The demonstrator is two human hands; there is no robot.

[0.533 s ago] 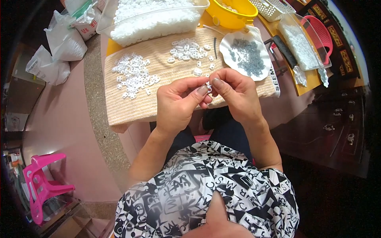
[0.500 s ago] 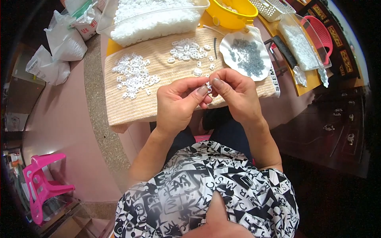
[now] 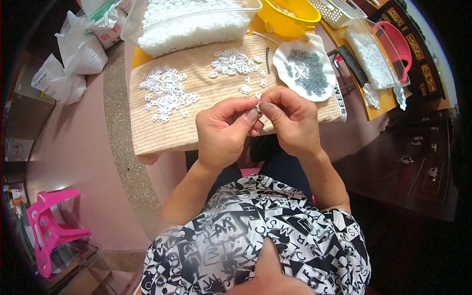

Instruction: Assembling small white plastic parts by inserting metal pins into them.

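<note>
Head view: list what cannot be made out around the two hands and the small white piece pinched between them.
- Small white plastic piece: mostly covered by the fingers of the left hand and right hand; its shape is unreadable.
- Small dark grey metal parts on the white dish: too small to tell one from another.
- Clear plastic tub of white pieces: cut off by the top edge.
- Yellow plastic bowl: its contents are cut off by the top edge.

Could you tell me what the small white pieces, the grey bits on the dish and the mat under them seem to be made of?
The small white pieces look like moulded plastic: uniform, opaque, slightly glossy. The grey bits on the white dish are probably metal, dark and dull, though too small to be sure. The beige mat appears woven textile, with ribbed rows showing.
</note>
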